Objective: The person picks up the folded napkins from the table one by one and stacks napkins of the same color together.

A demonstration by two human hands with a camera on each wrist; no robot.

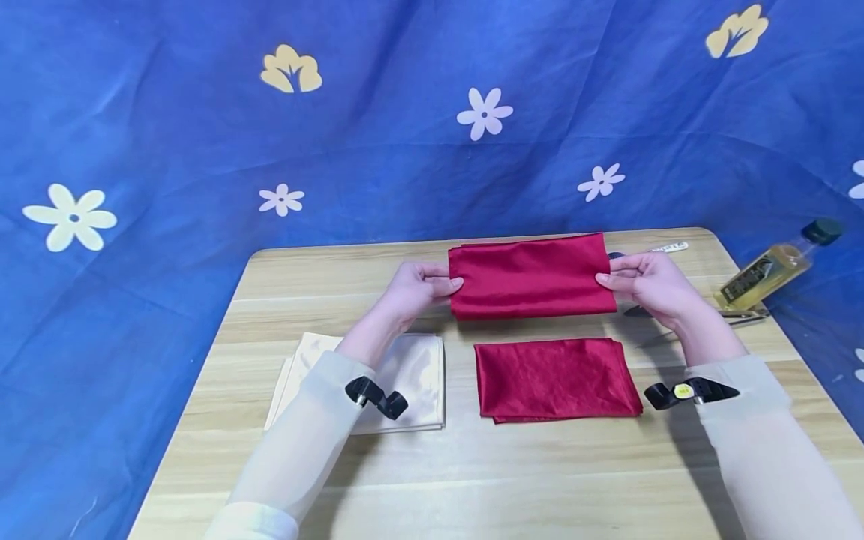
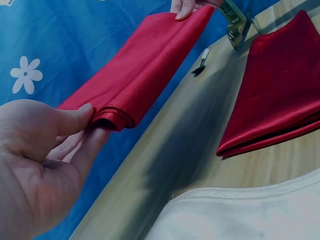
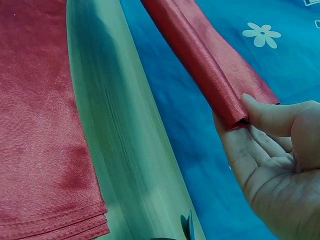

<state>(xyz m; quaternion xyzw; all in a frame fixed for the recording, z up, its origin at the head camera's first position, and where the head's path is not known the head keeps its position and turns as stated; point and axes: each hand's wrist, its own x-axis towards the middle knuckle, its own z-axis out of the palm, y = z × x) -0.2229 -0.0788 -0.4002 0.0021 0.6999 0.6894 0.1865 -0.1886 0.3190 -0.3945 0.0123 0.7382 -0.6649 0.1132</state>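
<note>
A folded red satin cloth (image 1: 529, 276) is held up above the far part of the table, stretched between both hands. My left hand (image 1: 421, 289) pinches its left end, thumb on top and fingers beneath. At the opposite end my right hand (image 1: 651, 283) grips the cloth in the same way. In the left wrist view the near edge of the held cloth (image 2: 145, 65) shows rolled layers. A second folded red cloth (image 1: 556, 379) lies on the table closer to me, with stacked edges showing in the right wrist view.
White folded cloth (image 1: 415, 382) lies at the left, partly behind my left forearm. On the right stands a bottle of yellowish liquid (image 1: 766, 276) with a dark cap. Metal tools (image 1: 745, 315) lie by its base, and a white-handled tool (image 1: 668, 247) lies near the table's back edge.
</note>
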